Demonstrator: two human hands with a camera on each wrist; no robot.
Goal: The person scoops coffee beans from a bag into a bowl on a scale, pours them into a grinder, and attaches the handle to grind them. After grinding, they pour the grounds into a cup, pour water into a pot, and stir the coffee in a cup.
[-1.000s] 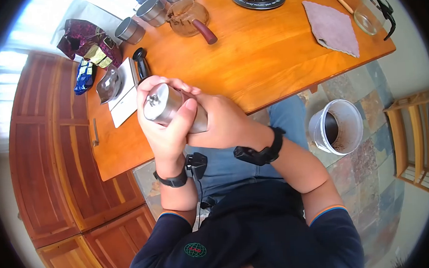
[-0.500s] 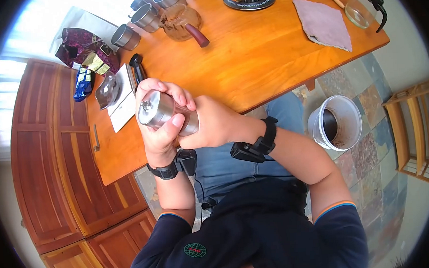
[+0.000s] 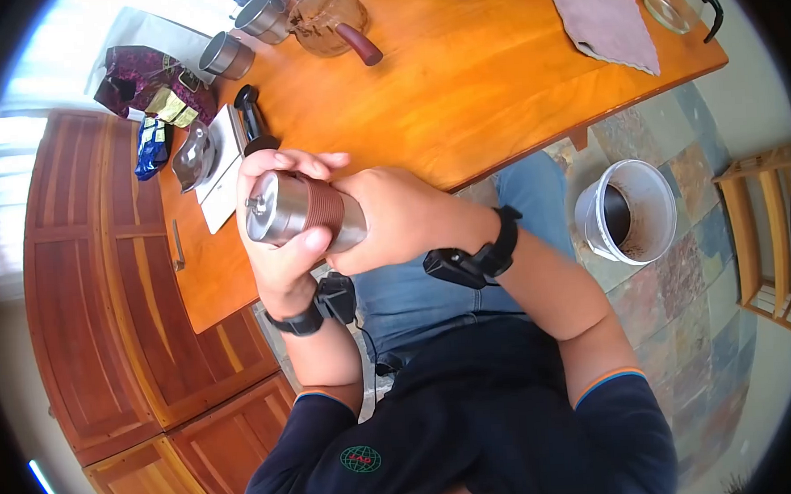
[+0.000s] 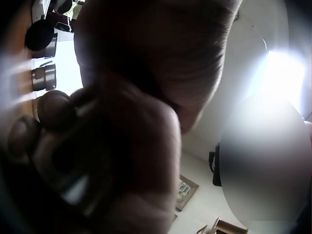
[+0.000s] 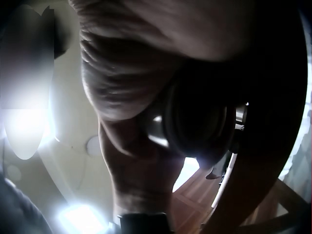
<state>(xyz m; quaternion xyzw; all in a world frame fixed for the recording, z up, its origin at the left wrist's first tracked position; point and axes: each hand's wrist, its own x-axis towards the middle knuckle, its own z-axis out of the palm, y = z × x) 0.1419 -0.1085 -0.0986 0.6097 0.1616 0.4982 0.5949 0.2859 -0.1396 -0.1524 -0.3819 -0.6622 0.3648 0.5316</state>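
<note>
Both hands hold a hand coffee grinder, a steel cylinder (image 3: 277, 208) with a brown ribbed band (image 3: 324, 206). It lies tilted in front of the table edge, its lid with a bare spindle facing left. My left hand (image 3: 276, 267) grips the lid end, thumb on the band and fingertips raised along the far side. The right hand (image 3: 399, 220) wraps the lower end, its fingers hidden underneath. In the dark right wrist view, a metal rim of the grinder (image 5: 158, 131) glints by the palm. The left wrist view mostly shows shadowed hands.
On the wooden table (image 3: 459, 92) stand a glass pot with a red-brown handle (image 3: 330, 27), metal cups (image 3: 227, 56), coffee bags (image 3: 150, 85), a black-handled tool (image 3: 250, 120), a white flat device (image 3: 222, 180) and a pink cloth (image 3: 603, 26). A white bucket (image 3: 626, 212) stands on the floor.
The grinder has shifted left and tilted further over, baring more of its brown band. My left fingertips have straightened and lifted from it. The right hand keeps its hold.
</note>
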